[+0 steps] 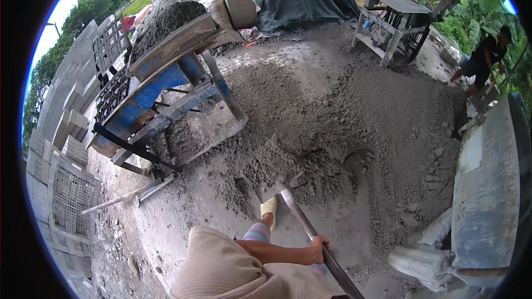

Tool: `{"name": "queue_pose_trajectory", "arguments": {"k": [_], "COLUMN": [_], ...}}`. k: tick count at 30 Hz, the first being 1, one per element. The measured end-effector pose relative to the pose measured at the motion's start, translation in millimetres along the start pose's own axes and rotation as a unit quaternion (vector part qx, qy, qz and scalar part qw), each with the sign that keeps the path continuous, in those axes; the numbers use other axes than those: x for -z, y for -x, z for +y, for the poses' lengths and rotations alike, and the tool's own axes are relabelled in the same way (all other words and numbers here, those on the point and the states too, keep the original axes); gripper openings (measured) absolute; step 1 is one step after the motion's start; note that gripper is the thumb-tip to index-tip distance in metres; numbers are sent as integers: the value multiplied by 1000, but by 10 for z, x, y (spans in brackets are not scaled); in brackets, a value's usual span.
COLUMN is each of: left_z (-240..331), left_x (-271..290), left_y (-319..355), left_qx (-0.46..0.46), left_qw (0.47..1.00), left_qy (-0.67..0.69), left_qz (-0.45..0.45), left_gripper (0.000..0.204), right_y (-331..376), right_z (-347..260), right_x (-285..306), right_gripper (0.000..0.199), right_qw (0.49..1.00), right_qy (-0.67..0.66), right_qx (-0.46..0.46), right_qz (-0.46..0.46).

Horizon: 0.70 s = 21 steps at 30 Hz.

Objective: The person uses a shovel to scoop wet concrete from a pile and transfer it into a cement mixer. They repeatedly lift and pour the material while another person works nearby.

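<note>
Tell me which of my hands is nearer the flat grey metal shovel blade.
Left. Your left hand grips the long round shovel shaft, below the blade in the picture. Your right hand is out of view, exact place unknown.

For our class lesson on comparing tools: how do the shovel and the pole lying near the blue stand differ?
The shovel is held in the left hand; the pole lies on the ground, unheld. The shovel's shaft looks dark; the pole looks paler. Both are long.
</note>
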<state>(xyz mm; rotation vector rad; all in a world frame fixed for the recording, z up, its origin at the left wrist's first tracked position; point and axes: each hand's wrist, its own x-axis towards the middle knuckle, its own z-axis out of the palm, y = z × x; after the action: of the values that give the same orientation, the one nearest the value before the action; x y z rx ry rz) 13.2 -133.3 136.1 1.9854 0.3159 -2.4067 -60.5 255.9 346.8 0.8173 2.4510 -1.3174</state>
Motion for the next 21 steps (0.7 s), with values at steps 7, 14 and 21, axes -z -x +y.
{"name": "queue_pose_trajectory", "arguments": {"k": [7,14,21], "left_z": [2902,4897,5893], "left_x": [237,984,1605], "left_y": [1774,3975,3975], "left_qx": [-364,-636,-623], "left_qw": [931,759,616], "left_qy": [25,-14,-225], "left_qz": [12,141,426], "left_gripper": [10,13,58], "right_y": [865,2473,3498], "right_z": [-483,-958,-970], "right_x": [-3200,-5674,-5864], "right_gripper": [45,47,29], "right_qw": [950,619,282], "right_qy": [-167,-78,49], "right_qx": [-163,-477,-754], "right_qz": [-208,-619,-592]}}
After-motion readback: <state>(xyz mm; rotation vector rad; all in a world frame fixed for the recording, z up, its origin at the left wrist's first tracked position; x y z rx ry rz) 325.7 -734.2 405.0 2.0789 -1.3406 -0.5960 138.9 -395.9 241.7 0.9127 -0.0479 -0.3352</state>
